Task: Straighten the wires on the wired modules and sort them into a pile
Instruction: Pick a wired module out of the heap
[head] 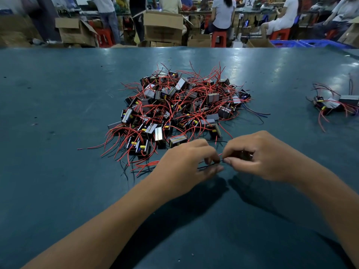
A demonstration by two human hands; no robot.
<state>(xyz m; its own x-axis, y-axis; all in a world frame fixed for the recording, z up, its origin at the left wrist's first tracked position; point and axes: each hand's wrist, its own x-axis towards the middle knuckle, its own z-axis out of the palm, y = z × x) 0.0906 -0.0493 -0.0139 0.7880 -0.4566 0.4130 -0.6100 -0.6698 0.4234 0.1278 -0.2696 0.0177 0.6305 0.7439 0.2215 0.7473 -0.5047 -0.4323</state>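
A big tangled heap of wired modules (178, 105), small dark blocks with red and black wires, lies mid-table. A smaller pile of modules (336, 104) sits at the right edge. Just in front of the heap my right hand (258, 156) grips one module (245, 154), mostly hidden inside the curled fingers. From it a thin black wire (210, 164) runs left, and my left hand (186, 162) pinches that wire between thumb and fingers. Both hands hover just above the table.
The work surface is a dark teal table (58, 133). Beyond its far edge stand cardboard boxes (163, 26), red stools (218, 38) and a blue crate (310, 43), with several people seated or standing at other benches.
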